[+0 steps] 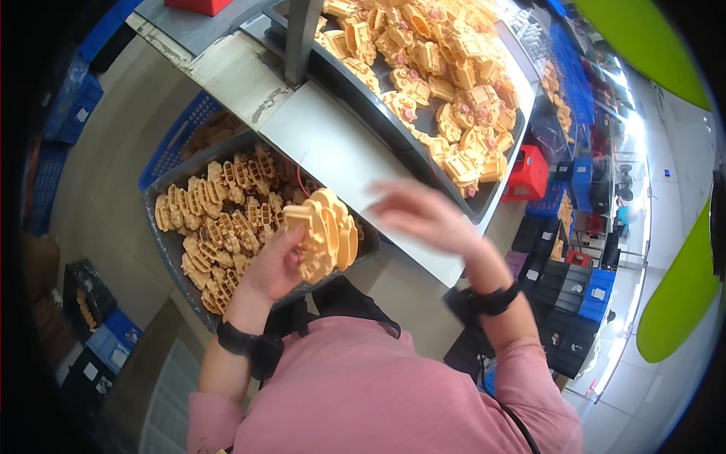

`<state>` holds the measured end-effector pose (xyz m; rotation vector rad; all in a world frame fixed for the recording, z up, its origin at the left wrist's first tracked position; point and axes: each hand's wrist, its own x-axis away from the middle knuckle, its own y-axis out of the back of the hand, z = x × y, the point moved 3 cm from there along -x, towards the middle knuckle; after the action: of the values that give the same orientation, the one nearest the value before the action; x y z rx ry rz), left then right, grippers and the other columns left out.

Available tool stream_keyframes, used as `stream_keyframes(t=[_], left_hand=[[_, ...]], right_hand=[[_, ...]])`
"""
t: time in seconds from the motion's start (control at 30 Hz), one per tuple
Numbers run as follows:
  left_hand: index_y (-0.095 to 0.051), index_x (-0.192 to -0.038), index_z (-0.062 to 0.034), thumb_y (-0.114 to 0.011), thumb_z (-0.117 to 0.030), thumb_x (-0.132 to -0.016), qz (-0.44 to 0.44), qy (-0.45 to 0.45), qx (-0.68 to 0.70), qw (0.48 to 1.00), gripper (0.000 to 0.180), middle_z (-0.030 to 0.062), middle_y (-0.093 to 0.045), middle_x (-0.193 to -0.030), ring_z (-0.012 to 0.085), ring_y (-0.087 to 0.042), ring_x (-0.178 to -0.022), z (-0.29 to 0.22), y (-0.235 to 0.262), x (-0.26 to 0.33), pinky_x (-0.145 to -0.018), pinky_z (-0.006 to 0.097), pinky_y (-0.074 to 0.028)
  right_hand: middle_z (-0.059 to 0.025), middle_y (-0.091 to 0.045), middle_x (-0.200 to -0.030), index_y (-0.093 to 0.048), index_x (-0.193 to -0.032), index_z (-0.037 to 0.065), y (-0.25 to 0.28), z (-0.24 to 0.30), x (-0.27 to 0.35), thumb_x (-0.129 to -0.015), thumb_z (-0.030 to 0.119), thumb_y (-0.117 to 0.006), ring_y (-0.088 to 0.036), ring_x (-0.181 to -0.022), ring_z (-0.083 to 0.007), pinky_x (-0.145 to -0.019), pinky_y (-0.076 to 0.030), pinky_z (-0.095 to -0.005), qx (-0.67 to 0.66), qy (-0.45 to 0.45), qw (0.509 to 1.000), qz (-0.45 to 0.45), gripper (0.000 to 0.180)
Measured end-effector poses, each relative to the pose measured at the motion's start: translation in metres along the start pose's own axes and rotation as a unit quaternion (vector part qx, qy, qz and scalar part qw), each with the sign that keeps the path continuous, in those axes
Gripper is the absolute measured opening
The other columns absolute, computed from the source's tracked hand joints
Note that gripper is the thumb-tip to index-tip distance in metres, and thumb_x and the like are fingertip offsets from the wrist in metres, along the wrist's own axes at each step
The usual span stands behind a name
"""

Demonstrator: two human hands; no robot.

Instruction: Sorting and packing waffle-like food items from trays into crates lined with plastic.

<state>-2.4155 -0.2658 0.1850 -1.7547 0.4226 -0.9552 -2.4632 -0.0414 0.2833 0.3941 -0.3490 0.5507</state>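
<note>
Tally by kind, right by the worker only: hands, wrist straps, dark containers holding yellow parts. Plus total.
Hands: 2 (left hand, right hand)
Wrist straps: 2 (left strap, right strap)
Dark containers: 2 (tabletop tray, lower bin)
Total: 6
Yellow parts overlap too much to count.

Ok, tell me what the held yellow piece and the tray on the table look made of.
Yellow piece: probably moulded plastic, matte; its even colour and crisp hollows suggest that. Tray: likely plastic too, dark with a dull sheen and rounded corner, though coated metal isn't excluded.
</note>
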Motion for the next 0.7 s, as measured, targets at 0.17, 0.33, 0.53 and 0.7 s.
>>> stream_keyframes(t=[0.17, 0.33, 0.53, 0.7], left_hand=[[-0.053, -0.121, -0.0065, -0.058, -0.031, -0.089, -0.078, -0.048, 0.082, 0.992, 0.041, 0.0078, -0.061, -0.113, 0.0195, -0.060, -0.102, 0.011, 0.015, -0.002, -0.086, 0.036, -0.051], [-0.052, -0.124, -0.0089, -0.051, -0.045, -0.090, -0.031, -0.053, 0.119, 0.991, 0.050, 0.0103, -0.060, -0.115, 0.0264, -0.061, -0.099, 0.007, 0.017, -0.002, -0.077, 0.043, -0.054], [-0.049, -0.127, -0.0073, -0.056, -0.043, -0.087, 0.050, -0.044, 0.185, 0.981, 0.053, 0.0097, -0.063, -0.108, 0.0272, -0.063, -0.100, -0.001, 0.023, -0.006, -0.081, 0.046, -0.054], [-0.051, -0.124, -0.0073, -0.058, -0.040, -0.087, 0.060, -0.074, 0.180, 0.979, 0.050, 0.0026, -0.066, -0.087, 0.0169, -0.065, -0.084, -0.002, 0.028, -0.004, -0.081, 0.041, -0.055]], right_hand=[[-0.0175, -0.054, -0.119, -0.046, -0.127, 0.007, 0.135, -0.046, 0.027, -0.070, 0.002, -0.064, -0.051, -0.113, -0.0352, -0.097, -0.042, -0.0395, 0.595, -0.118, 0.784, -0.133, 0.060], [-0.0184, -0.053, -0.120, -0.049, -0.124, 0.007, 0.160, -0.100, 0.034, -0.071, 0.003, -0.061, -0.051, -0.111, -0.0359, -0.095, -0.042, -0.0399, 0.541, -0.023, 0.830, -0.134, 0.054], [-0.0183, -0.060, -0.103, -0.055, -0.112, 0.000, 0.146, -0.056, 0.048, -0.081, 0.013, -0.062, -0.060, -0.088, -0.0282, -0.076, -0.048, -0.0350, 0.456, -0.011, 0.820, -0.346, 0.034], [-0.0084, -0.065, -0.079, -0.059, -0.101, -0.002, 0.013, 0.040, 0.007, -0.082, 0.018, -0.063, -0.057, -0.058, -0.0105, -0.050, -0.045, -0.0262, 0.236, 0.034, 0.944, -0.227, 0.027]])
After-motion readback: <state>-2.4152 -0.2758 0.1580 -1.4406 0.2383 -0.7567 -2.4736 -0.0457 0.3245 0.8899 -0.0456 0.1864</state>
